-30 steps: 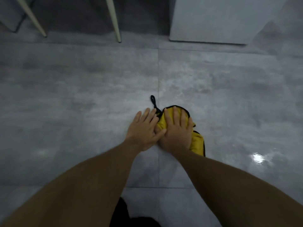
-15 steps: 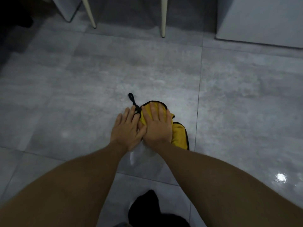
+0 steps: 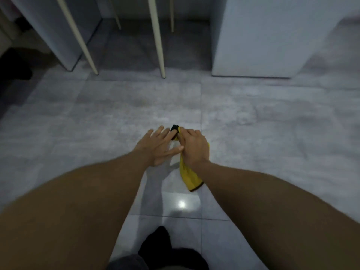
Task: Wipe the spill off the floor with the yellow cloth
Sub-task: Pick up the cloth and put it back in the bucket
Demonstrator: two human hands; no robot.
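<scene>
Yellow cloth, black-edged, hangs bunched from my right hand, its lower corner trailing toward the grey tiled floor; I cannot tell whether that corner touches the tile. A black loop pokes out past my fingertips.

The risk I see: gathered into a rope like this, the cloth offers little flat face, so a pass would likely smear liquid instead of lifting it. The dangling end could also drag wet streaks over dry tile. I can't make out a clear puddle; there is only a shiny glare patch nearer to me, so I might miss the wet area altogether in this dim light.

My right hand is clenched around the cloth's upper part, knuckles up. My left hand is spread, fingers extended, holding nothing, its thumb just beside the right fist, perhaps touching.

Beyond stand pale furniture legs and a white cabinet.
</scene>
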